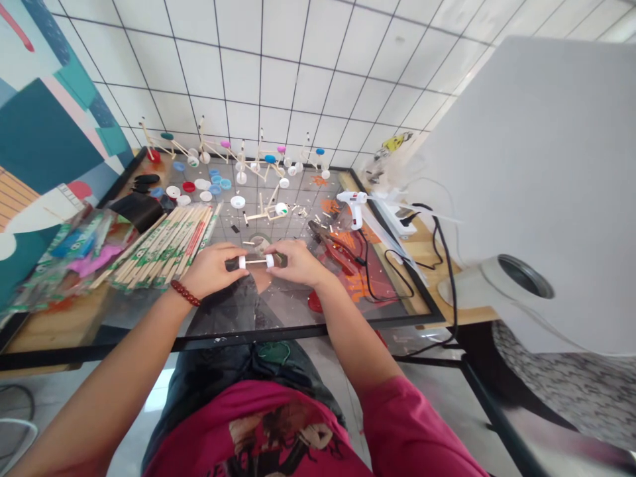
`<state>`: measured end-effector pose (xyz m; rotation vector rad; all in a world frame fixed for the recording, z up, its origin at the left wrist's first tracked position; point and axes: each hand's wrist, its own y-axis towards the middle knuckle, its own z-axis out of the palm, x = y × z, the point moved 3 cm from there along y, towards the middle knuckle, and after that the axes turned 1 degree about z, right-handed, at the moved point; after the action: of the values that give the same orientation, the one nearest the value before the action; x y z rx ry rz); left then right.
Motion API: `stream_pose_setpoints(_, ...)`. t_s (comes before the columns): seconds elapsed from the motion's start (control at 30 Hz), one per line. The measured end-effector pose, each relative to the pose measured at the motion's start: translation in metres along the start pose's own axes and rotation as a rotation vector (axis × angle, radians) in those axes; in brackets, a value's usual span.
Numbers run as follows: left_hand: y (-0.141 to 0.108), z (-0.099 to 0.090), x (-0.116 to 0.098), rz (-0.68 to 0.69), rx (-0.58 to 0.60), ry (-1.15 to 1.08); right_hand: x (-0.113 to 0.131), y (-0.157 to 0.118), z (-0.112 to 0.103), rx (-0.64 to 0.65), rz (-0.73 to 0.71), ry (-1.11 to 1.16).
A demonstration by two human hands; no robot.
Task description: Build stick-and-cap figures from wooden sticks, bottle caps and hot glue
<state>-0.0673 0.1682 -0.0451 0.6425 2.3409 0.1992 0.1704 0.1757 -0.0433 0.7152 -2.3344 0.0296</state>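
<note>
Between my two hands is a short wooden stick (256, 262) with a white bottle cap at each end, held level above the glass tabletop. My left hand (214, 268) pinches the left cap (242, 262), and a red bead bracelet circles that wrist. The right cap (269, 261) is gripped by the fingers of my right hand (297, 261). Just beyond my hands lies a small stick frame with a white-and-green cap (281, 209). A dark pair of pliers with red handles (338, 248) rests right of my right hand.
Paper-wrapped chopsticks (163, 245) lie in a pile at the left, beside plastic packets (84, 255). Loose caps (203, 184) and several stick models (268, 159) line the back. A white glue gun (354, 207) stands at the right, near a black cable (368, 278) and a power strip (397, 215).
</note>
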Motion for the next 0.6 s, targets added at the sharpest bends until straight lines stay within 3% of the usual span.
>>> stream_pose_setpoints(0.6, 0.0008, -0.0013, -0.0026, 0.011, 0.030, -0.002, -0.0007, -0.0002, -0.0017, 0.020, -0.012, 0.010)
